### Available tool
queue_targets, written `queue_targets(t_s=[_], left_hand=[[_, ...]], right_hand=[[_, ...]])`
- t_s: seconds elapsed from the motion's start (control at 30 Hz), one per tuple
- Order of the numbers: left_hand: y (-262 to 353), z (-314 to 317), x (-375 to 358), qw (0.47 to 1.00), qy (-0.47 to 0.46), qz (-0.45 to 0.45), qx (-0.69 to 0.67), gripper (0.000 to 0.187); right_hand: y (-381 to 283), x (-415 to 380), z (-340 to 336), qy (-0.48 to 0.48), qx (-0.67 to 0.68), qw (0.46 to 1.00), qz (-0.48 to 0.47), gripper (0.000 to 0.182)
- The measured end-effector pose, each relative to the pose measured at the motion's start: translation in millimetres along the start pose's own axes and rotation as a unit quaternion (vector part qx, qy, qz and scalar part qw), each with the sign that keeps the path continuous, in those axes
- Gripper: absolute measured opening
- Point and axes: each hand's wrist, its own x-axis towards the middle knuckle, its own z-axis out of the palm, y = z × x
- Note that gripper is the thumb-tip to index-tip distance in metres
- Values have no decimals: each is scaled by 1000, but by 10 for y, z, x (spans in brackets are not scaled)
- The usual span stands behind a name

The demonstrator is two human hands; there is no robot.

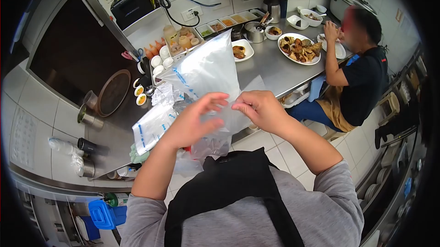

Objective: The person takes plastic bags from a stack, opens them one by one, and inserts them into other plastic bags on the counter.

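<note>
A clear plastic bag (208,66) with blue print spreads upward in front of me, over the counter. My right hand (259,109) pinches the bag's edge between thumb and fingers. Beside it, my left hand (197,121) is at the bag's lower left part, its fingers apart and slightly blurred. Below and left of the bag lies a flat stack of printed plastic bags (153,128) on the counter. More crumpled clear plastic (211,146) hangs under my hands.
The steel counter (261,66) holds a platter of cooked meat (300,49), a small dish (242,50), white cups (157,61) and sauce bottles (184,42). A seated person (362,68) is at the right. A round brown tray (113,92) stands left.
</note>
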Motion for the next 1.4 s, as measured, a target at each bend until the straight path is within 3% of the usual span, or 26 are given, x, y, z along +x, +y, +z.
queue_targets(t_s=[0.03,0.1,0.17,0.2,0.33,0.4,0.5,0.63,0.7,0.73,0.8,0.93,1.0,1.07,1.1,1.13,1.17,1.2,1.23,1.3,1.33,1.4], left_hand=[[195,93,34,998,-3,-45,47,41],[303,141,73,991,-1,-89,97,40],[286,97,126,971,91,-29,220,32],[288,82,143,970,94,-25,223,32],[250,5,170,943,187,55,271,21],[257,-71,160,936,214,76,269,20],[273,-190,123,929,210,65,297,19],[226,-324,67,937,188,28,294,18],[202,-383,56,939,187,17,287,17],[188,-407,52,943,195,-1,268,15],[130,-454,44,947,201,-19,248,13],[84,-508,39,942,216,14,256,11],[122,-535,38,949,214,18,232,13],[126,-590,-19,975,114,-67,176,17],[108,-617,-46,976,113,-67,175,17],[76,-646,-72,977,51,-7,205,16],[39,-660,-98,971,-12,52,233,16],[-12,-634,-138,976,-42,3,216,15],[-9,-648,-145,976,-42,2,215,15],[16,-689,-137,952,28,104,287,11],[30,-694,-117,952,30,105,286,11],[67,-696,-85,963,104,191,156,15]], right_hand=[[23,58,17,-3,-1,1000,-6,8],[38,180,72,155,48,982,-98,9],[-43,245,12,145,85,983,-69,9],[-77,279,-15,135,120,983,-34,10],[-100,427,31,120,94,987,-47,9],[-150,541,90,211,128,966,-78,12],[-168,608,109,151,177,972,-21,11],[-139,767,235,122,133,983,-22,10],[-184,902,341,257,108,952,-129,18],[-222,911,345,258,106,952,-129,18],[-302,880,350,178,244,953,8,24],[-210,935,397,131,161,978,26,22],[-156,1024,444,157,73,978,-115,23],[-152,1070,471,204,65,966,-142,25],[-159,1080,487,247,59,952,-172,28],[-190,1080,485,247,58,952,-171,28],[-242,1076,471,217,293,929,-55,26],[-274,1072,469,173,508,842,65,24],[-203,1047,424,173,507,842,66,24],[50,964,286,-8,649,759,41,19],[99,953,323,-9,648,760,42,19],[133,925,392,15,422,906,27,20]])
